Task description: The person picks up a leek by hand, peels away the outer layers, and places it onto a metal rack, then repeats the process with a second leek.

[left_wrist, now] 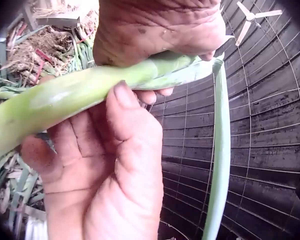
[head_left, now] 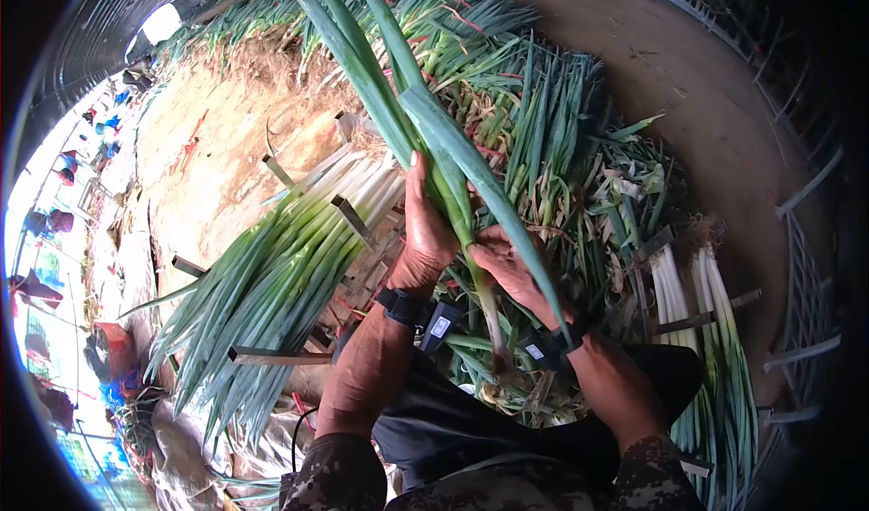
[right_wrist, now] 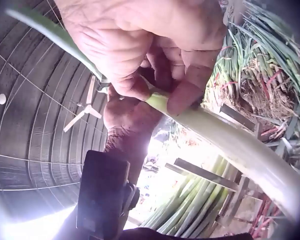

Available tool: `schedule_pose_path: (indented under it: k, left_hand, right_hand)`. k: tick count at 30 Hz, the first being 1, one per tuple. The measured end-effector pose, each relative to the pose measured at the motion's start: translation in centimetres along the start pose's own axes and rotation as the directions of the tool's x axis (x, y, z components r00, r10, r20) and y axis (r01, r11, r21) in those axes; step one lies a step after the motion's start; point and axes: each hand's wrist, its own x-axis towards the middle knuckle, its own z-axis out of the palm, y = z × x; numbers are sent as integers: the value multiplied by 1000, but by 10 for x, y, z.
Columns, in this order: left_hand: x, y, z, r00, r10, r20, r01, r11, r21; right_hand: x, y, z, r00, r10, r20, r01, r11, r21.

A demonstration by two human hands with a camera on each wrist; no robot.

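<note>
A large green onion (head_left: 448,185) is held aslant in front of the body, its long leaves (head_left: 348,54) reaching away and its pale root end hanging towards the lap. My left hand (head_left: 429,235) grips the green upper part of the stalk, thumb laid along it. Closer to the root end, my right hand (head_left: 511,267) pinches the stalk between thumb and fingers, as the right wrist view shows. One broad leaf (head_left: 489,181) bends down over the right hand to its wrist. In the left wrist view, the right thumb (left_wrist: 124,95) presses against the pale green stalk (left_wrist: 60,97).
At left, green onions (head_left: 272,257) with white stems lie across a rack with metal posts (head_left: 353,219). Another rack with onions (head_left: 711,303) stands at right. Untrimmed onions (head_left: 552,122) are heaped ahead, and stripped leaves (head_left: 543,393) litter the floor between the knees.
</note>
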Motion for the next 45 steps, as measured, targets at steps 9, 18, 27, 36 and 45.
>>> schedule_pose_path:
  k: [9,18,27,36,45]
  left_hand:
    - [2,4,-7,972,-159,171,187,969,-162]
    - [16,12,-36,947,-96,307,144,979,-141]
    - [31,47,-64,908,20,418,41,990,-137]
    - [33,65,-65,989,147,-14,-146,988,42]
    - [44,51,-81,985,160,-60,-158,986,44]
  right_hand:
    - [-13,17,-11,967,252,-22,-246,956,162]
    - [-31,14,-19,938,280,205,-328,520,788]
    - [-109,75,-74,884,325,336,-198,912,-360]
    - [-123,81,-66,963,212,165,-102,858,-504]
    - [-92,70,-43,962,147,231,1,841,-541]
